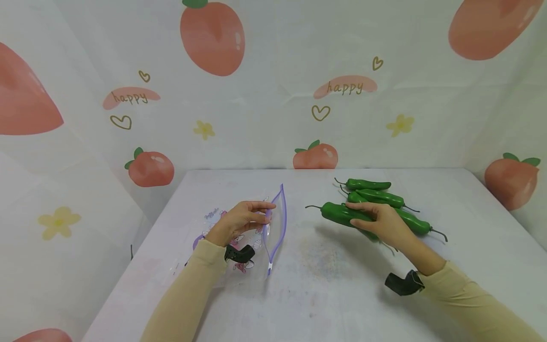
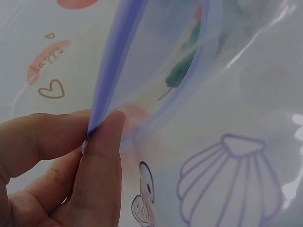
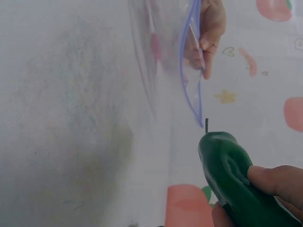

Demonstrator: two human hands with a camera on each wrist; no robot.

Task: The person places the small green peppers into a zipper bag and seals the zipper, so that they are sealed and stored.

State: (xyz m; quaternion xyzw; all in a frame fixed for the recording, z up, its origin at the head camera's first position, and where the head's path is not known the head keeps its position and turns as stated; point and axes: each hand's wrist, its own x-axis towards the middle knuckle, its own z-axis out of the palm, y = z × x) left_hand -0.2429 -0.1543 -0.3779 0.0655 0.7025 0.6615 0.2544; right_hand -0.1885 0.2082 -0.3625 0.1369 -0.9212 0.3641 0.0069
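My left hand (image 1: 244,219) pinches one edge of a clear zip bag (image 1: 245,254) between thumb and fingers. The bag's purple zip rim (image 2: 111,71) gapes toward the right, and shell and cartoon prints show on its film. In my right hand (image 1: 380,221) is a green chili pepper (image 3: 236,175), gripped around its body above the table, its thin stem pointing left toward the bag mouth. The right wrist view shows that stem near the lower end of the rim, with the pepper outside the bag. Part of the pepper is hidden behind my fingers.
Several more green peppers (image 1: 380,195) lie on the white table (image 1: 312,304) behind and beside my right hand. A white slider (image 1: 270,267) sits at the near end of the bag's zip. Behind the table hangs a peach-printed cloth (image 1: 265,118).
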